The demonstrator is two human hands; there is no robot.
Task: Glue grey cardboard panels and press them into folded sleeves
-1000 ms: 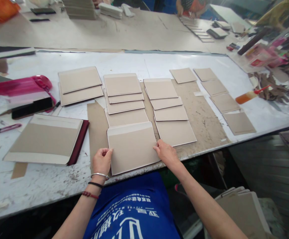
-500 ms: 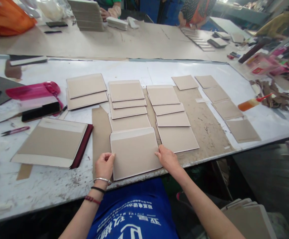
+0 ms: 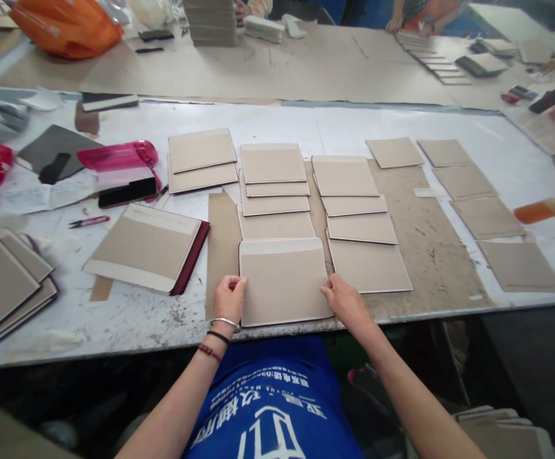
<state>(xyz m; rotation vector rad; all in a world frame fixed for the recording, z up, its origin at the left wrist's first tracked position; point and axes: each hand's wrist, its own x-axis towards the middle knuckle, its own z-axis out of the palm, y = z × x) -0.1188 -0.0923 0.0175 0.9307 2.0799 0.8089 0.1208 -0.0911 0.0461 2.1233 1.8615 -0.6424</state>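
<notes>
A beige rectangular panel point(image 3: 284, 284) with a paler strip along its far edge lies at the table's near side. My left hand point(image 3: 230, 298) pinches its left edge, fingers closed. On the opposite edge, my right hand point(image 3: 346, 301) holds it between thumb and curled fingers. Beyond it runs a column of overlapping beige panels point(image 3: 273, 164). A second overlapping column point(image 3: 346, 176) lies to the right, close to my right hand. Two more overlapped panels point(image 3: 201, 151) rest at the back left.
Single thin beige pieces point(image 3: 487, 212) lie at right beside an orange-filled bottle point(image 3: 547, 209). At left are a maroon-edged folder point(image 3: 143, 248), a black phone point(image 3: 127, 192), a pink case point(image 3: 117, 156), thread snips point(image 3: 89, 222) and stacked panels point(image 3: 0, 287). People's hands point(image 3: 425, 27) show across the table.
The camera view has turned left, so everything sits further right and the stack at the left edge shows more. Both hands keep their hold on the panel, which looks little moved.
</notes>
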